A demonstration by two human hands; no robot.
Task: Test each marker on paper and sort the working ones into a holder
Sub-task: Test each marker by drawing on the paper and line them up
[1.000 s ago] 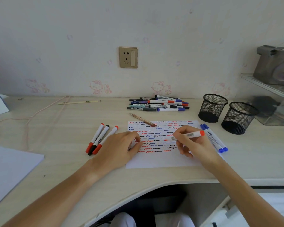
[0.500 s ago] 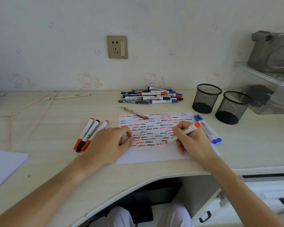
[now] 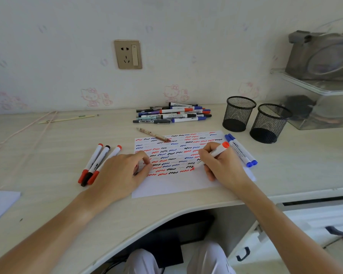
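Your right hand [image 3: 224, 167] has a red marker [image 3: 214, 153] pinched in a writing grip, fingers curled around the barrel, its tip down on the paper [image 3: 176, 184] at the end of the lowest row of squiggles. Red end of the marker points up and away toward the two holders. Your left hand [image 3: 123, 171] rests on the left edge of the paper, fingers curled under loosely; whether they hold anything, you can't tell from here. The paper lies flat on the bench [image 3: 48, 147], covered in rows of red, blue and black wavy marks, its lower part blank. Left of that hand, three markers [image 3: 96, 164] lie side by side on the bench, two red and one black. Just right of the paper, two blue markers [image 3: 241, 150] lie together. Two black mesh holders [image 3: 239, 113] stand near the back right, close to each other. A pile of markers [image 3: 173, 115] sits by the wall, and a patterned pen [image 3: 153, 135] rests across the paper's top edge.
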